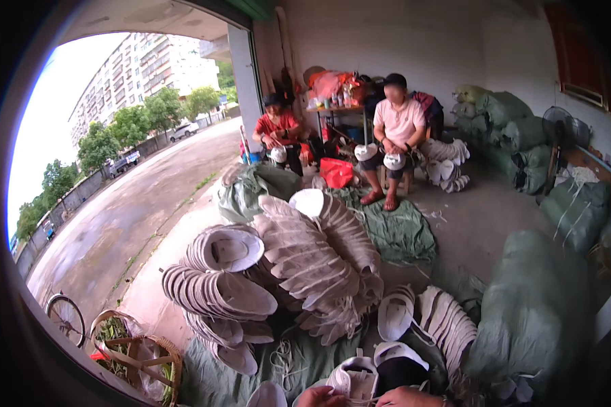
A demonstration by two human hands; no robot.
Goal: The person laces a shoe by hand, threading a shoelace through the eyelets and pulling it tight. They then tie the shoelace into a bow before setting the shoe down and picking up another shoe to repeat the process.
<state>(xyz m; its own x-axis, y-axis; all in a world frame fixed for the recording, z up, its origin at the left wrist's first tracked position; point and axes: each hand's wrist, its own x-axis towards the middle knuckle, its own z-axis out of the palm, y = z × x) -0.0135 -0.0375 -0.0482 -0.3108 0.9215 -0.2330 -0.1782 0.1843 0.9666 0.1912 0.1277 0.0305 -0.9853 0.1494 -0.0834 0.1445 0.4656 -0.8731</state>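
At the bottom edge, a pale beige-white shoe upper [354, 381] with lacing across its front sits between my two hands. My left hand [322, 397] is closed at its left side, fingertips pinched against it. My right hand [409, 397] comes in from the right, its fingers bent together at the shoe's other side. Both hands are partly cut off by the frame. Just behind them lies another shoe upper [395, 353] with a dark opening. The toe of a pale shoe piece [267, 395] shows left of my left hand.
Nested stacks of shoe uppers [305, 254] rise ahead on a green sheet [210, 373]; another row [448, 325] lies to the right. A large green sack [529, 312] stands at right, a wicker basket [173, 366] at left. Two people [399, 122] sit further back, holding white pieces.
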